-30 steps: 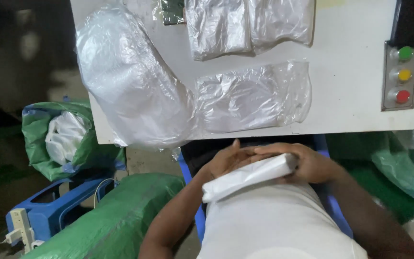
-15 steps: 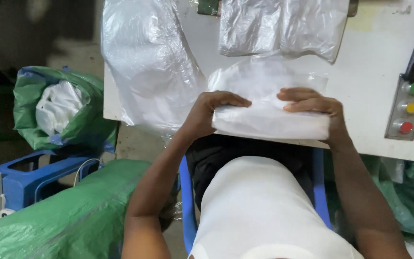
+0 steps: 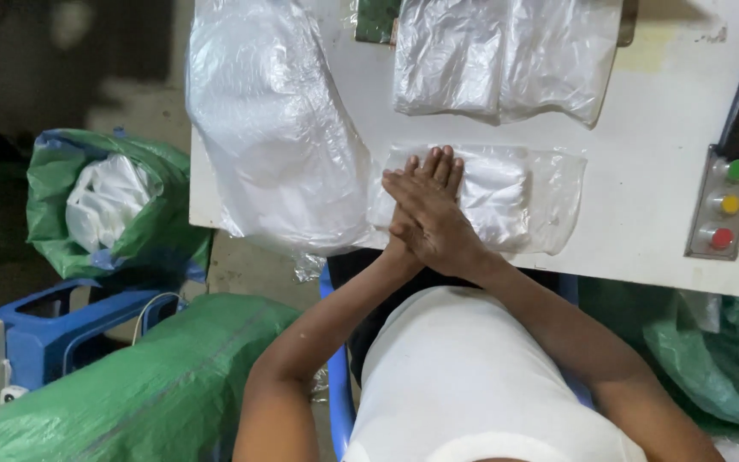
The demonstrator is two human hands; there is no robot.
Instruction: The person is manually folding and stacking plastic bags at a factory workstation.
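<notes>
My right hand (image 3: 428, 214) lies flat and open, fingers straight and together, crossed on top of my left hand (image 3: 425, 175). The left is mostly hidden beneath it; only its fingertips show past my right fingers, also stretched out flat. Neither hand grips anything. Both press down, one over the other, on the left end of a clear plastic bag (image 3: 549, 197) holding a folded white item (image 3: 493, 192).

That bag lies flat on the white table (image 3: 652, 145), right under my palms and running away to the right of them, its near edge close to the table's edge by my wrists. Just to the left of my hands sits a big bulging clear plastic sack (image 3: 271, 128), its side touching the bag I press on. Beyond my fingertips, further up the table, lie more clear bags (image 3: 506, 56), overlapping each other, apart from my hands.

Far to the right of my hands a grey panel (image 3: 720, 205) carries three round buttons, green, yellow and red from top to bottom. Off the table, well to the left and below, a green sack (image 3: 104, 205) stands open with white plastic inside, next to a blue plastic stool (image 3: 53, 321) and a long green bundle (image 3: 156, 385) by my left elbow.
</notes>
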